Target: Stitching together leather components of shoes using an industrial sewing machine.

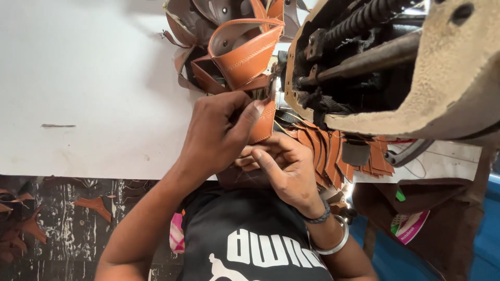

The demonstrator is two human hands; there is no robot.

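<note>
My left hand (216, 132) pinches a tan leather strap piece (264, 122) with pale stitching, thumb and fingers closed on its edge right by the sewing machine (396, 67). My right hand (284, 166), with a dark band and a silver bangle on the wrist, curls just below it and touches the lower end of the same piece. A chain of sewn tan leather straps (245, 49) loops up behind the hands. The needle area is hidden by my fingers.
A white tabletop (88, 78) spreads to the left. A fan of cut tan leather pieces (333, 156) lies under the machine's worn head. Leather scraps (21, 218) litter the dark floor at the lower left. A brown bag (416, 218) hangs at the right.
</note>
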